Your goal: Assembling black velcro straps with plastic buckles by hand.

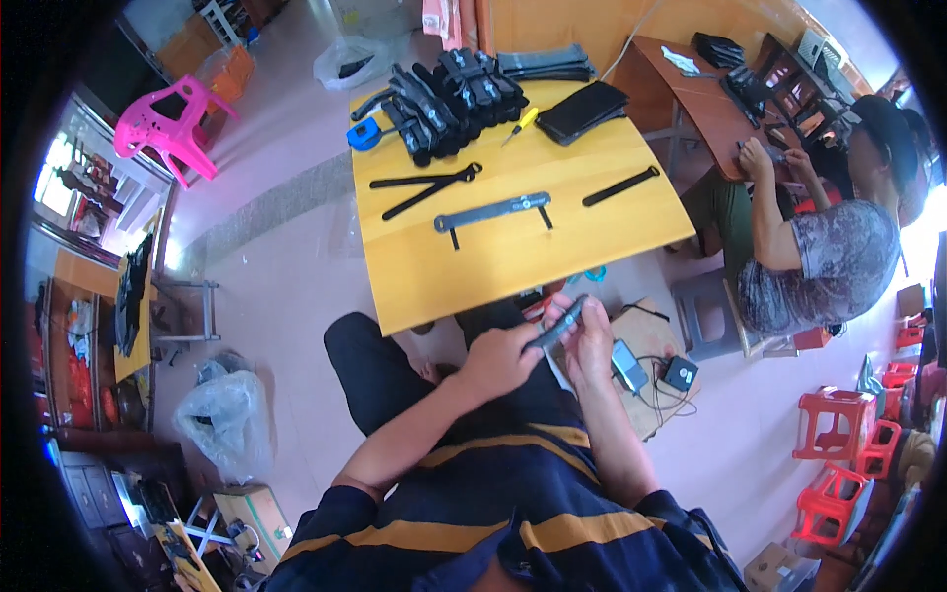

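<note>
My left hand [501,362] and my right hand [590,345] are both closed on a short dark grey strap-like piece [562,323], held over my lap just off the table's near edge. It slants up to the right between them. On the yellow table [424,286] lies a long grey strap [488,211] with two short black tabs. Behind it, at left, two black straps [426,184] meet in a V at a looped end. One more black strap [621,186] lies toward the right edge.
At the table's back sit piled dark strap bundles [444,104], flat grey strips [543,63], black flat pieces [582,111], a yellow-handled screwdriver [522,125] and a blue tape measure [364,134]. A co-worker [824,242] sits at the brown table [681,79]. Wired devices [628,367] lie on cardboard right.
</note>
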Demonstrator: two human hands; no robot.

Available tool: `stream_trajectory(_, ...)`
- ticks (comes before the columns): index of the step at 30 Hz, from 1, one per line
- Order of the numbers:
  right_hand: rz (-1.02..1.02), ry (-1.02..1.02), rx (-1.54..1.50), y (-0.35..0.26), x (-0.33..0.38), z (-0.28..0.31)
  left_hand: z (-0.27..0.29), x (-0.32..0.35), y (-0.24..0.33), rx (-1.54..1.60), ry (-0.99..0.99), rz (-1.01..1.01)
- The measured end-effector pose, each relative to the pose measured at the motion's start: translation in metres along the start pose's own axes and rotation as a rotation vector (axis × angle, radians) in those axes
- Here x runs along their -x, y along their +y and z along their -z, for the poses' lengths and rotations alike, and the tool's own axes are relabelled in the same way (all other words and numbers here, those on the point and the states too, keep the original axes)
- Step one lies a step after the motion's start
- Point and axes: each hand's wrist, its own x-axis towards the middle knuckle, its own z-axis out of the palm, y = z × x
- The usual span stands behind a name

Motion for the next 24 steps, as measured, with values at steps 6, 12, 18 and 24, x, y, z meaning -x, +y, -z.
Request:
stream_trajectory(6, -0.117, -0.464, 0.021, -0.014, 0.019, -0.018, 0.049, 0.026, -0.022, 1.133, -0.426, 0.230)
stream_trajectory(12, -0.022, -0.578, 0.229, -0.018, 0.037, -0.034, 0.050, 0.047, -0.034, 1.291, -0.506, 0.135)
stream_trajectory(18, 0.230, -0.569, 0.476, -0.026, 0.050, -0.039, 0.048, 0.053, -0.021, 0.818, -0.139, 0.009)
stream_trajectory(24, 0.578, -0.543, 1.041, -0.034, 0.071, -0.054, 0.070, 0.058, 0.021, 0.527, 0.252, -0.005)
